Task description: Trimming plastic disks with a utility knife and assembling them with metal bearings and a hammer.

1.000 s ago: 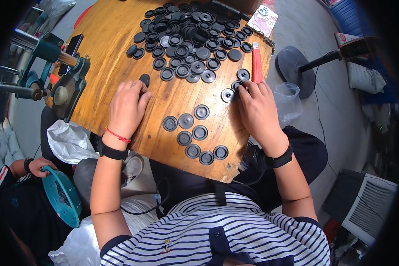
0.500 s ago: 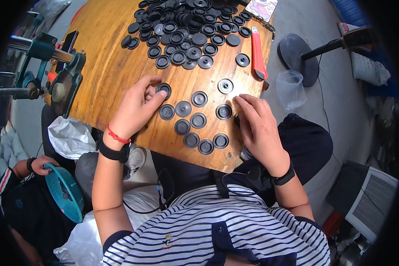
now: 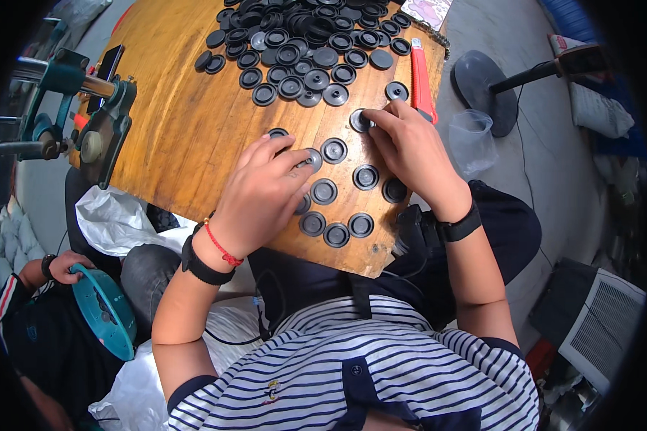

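Round black discs with raised rims lie loosely spaced on the wooden table. My left hand reaches over them with its fingers apart, the fingertips touching a greyish disc. Just beyond those fingers sits a black disc, partly covered. Under and beside the palm, other discs are partly hidden. My right hand is farther from me, thumb and fingers closed at the edge of a disc. Near its wrist are a disc and another disc by the table's right edge.
A large heap of black discs covers the table's far part. A red utility knife lies along the right edge. At the left stands a green metal clamp-like tool. Another person's hand holds a teal basket at lower left.
My left hand has left the disc at its fingertips and moved right over others. My right hand has moved away from me onto a disc, which shifted slightly farther; a disc it covered now shows.
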Tool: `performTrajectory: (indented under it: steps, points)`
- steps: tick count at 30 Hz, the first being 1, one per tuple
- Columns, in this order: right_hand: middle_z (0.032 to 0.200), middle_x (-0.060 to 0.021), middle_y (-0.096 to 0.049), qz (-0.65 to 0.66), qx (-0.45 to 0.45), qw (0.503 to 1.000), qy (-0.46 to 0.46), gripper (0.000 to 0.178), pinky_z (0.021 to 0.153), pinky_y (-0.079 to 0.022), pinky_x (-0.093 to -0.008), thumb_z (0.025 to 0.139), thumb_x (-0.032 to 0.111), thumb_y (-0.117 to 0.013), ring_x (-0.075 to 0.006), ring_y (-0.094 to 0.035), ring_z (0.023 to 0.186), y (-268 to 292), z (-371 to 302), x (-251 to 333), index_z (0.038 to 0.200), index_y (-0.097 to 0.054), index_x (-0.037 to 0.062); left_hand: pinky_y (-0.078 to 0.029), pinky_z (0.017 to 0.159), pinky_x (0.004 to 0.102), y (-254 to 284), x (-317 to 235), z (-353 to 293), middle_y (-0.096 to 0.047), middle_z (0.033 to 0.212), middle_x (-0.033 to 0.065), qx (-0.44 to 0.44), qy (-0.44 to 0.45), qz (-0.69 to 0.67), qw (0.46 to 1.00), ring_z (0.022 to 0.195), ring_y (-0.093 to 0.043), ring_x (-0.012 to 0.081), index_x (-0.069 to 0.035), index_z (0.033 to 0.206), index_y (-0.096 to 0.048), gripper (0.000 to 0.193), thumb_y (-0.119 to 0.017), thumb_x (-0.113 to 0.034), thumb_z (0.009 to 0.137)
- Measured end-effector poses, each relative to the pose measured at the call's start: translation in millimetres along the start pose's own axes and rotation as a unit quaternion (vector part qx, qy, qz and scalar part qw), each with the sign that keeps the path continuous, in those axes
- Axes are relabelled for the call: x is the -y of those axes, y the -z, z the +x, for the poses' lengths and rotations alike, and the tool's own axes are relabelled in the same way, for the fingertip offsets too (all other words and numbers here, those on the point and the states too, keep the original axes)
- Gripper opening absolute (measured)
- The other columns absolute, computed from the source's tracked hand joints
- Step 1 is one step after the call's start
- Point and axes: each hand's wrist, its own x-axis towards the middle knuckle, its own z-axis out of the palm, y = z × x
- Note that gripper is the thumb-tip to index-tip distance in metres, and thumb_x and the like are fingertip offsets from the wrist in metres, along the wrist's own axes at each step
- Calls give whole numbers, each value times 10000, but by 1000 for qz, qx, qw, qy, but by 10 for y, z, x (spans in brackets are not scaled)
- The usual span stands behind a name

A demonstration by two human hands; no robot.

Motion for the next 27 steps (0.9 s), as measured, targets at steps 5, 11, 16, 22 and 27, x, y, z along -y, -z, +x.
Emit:
performTrajectory:
  steps: [5,11,16,22,27]
  points:
    - [922,-180,-567,71,-50,996,-7,351,765,-468,-429,840,-16,-554,-359,-579,885,57,74,-106,1190,-566,13,-296,1104,495,-6,10,182,-477,1383,188,11,14,44,999,1327,-390,382,-25,1250,-585,404,-601,-209,891]
    - [1090,-146,-593,41,14,997,63,419,890,-460,-404,755,-40,-599,-333,-563,1016,139,-226,96,1172,-589,-3,-255,1123,507,-88,32,-29,-401,1425,260,56,84,23,995,1362,-330,418,27,1325,-498,564,-595,-339,907]
    - [1263,-181,-557,133,92,976,144,418,1017,-426,-406,768,-17,-606,-349,-508,1211,-9,-353,265,1185,-579,-31,-215,1135,520,-83,-184,-143,-306,1470,291,114,80,-54,989,1385,-276,442,25,1417,-373,792,-612,-492,867]
    - [1418,-233,-418,109,50,992,33,589,1108,-311,-474,838,105,-626,-392,-365,1356,136,-718,201,1379,-428,-18,-190,1134,550,-115,-477,-544,-165,1529,276,75,152,-15,985,1419,-176,451,-7,1492,-219,981,-629,-584,813]
    - [1516,-260,-252,5,117,993,28,791,1162,-140,-509,867,360,-632,-396,-185,1443,-116,-877,417,1457,-285,-36,-146,1133,574,-486,-694,-497,-150,1530,299,60,170,53,982,1431,-124,462,14,1497,-179,938,-615,-511,854]
